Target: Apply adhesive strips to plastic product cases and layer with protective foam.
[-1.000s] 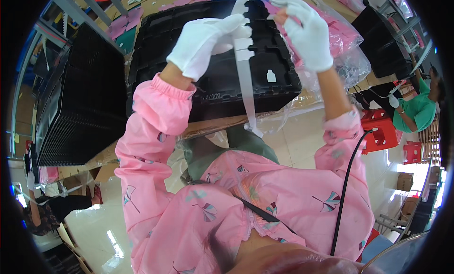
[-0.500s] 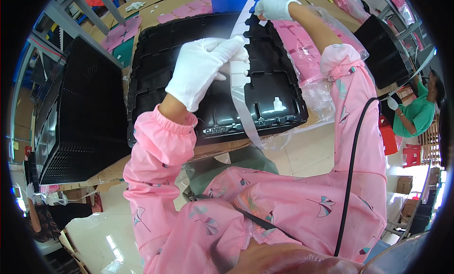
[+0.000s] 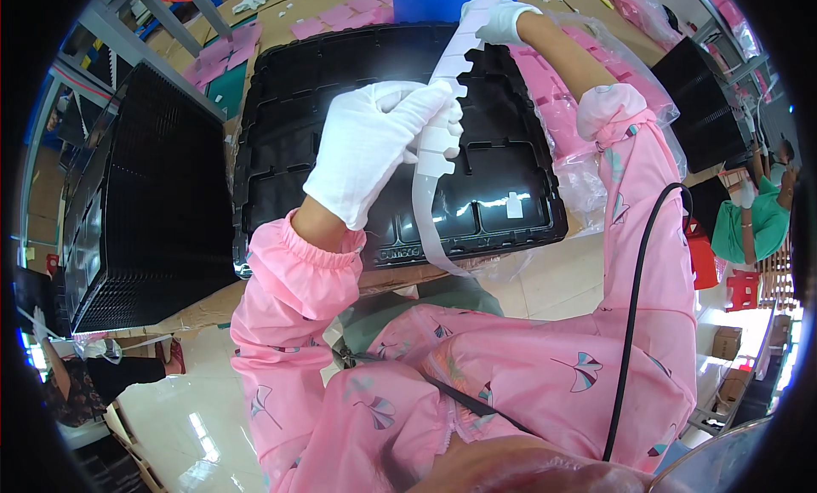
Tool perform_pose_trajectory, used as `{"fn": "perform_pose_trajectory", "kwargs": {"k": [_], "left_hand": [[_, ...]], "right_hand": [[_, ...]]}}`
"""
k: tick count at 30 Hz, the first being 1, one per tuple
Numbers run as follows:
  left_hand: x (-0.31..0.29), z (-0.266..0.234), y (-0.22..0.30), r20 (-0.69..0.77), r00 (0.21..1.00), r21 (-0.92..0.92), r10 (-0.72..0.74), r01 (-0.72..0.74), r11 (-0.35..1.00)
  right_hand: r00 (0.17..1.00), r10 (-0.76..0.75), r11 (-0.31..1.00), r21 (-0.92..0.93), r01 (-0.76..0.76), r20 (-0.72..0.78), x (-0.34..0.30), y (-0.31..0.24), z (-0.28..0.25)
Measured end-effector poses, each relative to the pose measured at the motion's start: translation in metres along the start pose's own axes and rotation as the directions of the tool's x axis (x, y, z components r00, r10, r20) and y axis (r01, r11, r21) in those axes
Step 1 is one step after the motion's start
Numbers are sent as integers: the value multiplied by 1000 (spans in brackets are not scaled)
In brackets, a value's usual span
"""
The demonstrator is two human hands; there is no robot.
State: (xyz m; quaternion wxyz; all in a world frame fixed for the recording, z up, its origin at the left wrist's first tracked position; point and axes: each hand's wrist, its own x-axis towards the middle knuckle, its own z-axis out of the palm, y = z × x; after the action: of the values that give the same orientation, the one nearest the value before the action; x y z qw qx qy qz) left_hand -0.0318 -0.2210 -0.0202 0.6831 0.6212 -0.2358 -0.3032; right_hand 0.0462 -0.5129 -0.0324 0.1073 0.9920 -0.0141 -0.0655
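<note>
My left hand [image 3: 379, 144], in a white glove, pinches a long white notched strip [image 3: 442, 153] above a black moulded tray [image 3: 502, 161]. The strip runs up to my right hand [image 3: 502, 21], also gloved in white, which grips its far end at the tray's back edge. The strip's loose lower end hangs down past the tray's front edge. A small white piece [image 3: 514, 205] lies in one of the tray's compartments. Both arms wear pink sleeves.
A tall stack of black trays [image 3: 128, 212] stands at my left. Pink bags [image 3: 562, 102] in clear plastic lie right of the tray, with another black stack [image 3: 706, 93] beyond. A person in green [image 3: 749, 221] sits at the right; another person [image 3: 77, 382] is lower left.
My right hand has reached farther away along the strip to the tray's back edge, stretching it out. My left hand has stayed on the strip's middle, and the view has tilted lower.
</note>
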Motion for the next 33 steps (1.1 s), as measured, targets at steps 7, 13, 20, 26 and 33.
{"fn": "perform_pose_trajectory", "kwargs": {"k": [7, 13, 20, 26, 33], "left_hand": [[1, 1, -4, 8, 999, 12, 36, -37, 999], [1, -2, -8, 21, 989, 95, 144, -145, 985], [10, -2, -23, -73, 971, 186, 228, -212, 959], [5, 2, -27, -51, 972, 138, 230, -221, 965], [2, 1, -27, -12, 978, 92, 207, -205, 974]], "right_hand": [[951, -2, 992, 119, 41, -309, -4, 10, 35], [557, 197, 876, 400, 271, -807, -88, -46, 17], [440, 144, 814, 359, 457, -886, -171, -131, 14], [513, 143, 832, 384, 401, -847, -174, -142, 10], [425, 72, 894, 247, 374, -902, -167, -140, 17]]}}
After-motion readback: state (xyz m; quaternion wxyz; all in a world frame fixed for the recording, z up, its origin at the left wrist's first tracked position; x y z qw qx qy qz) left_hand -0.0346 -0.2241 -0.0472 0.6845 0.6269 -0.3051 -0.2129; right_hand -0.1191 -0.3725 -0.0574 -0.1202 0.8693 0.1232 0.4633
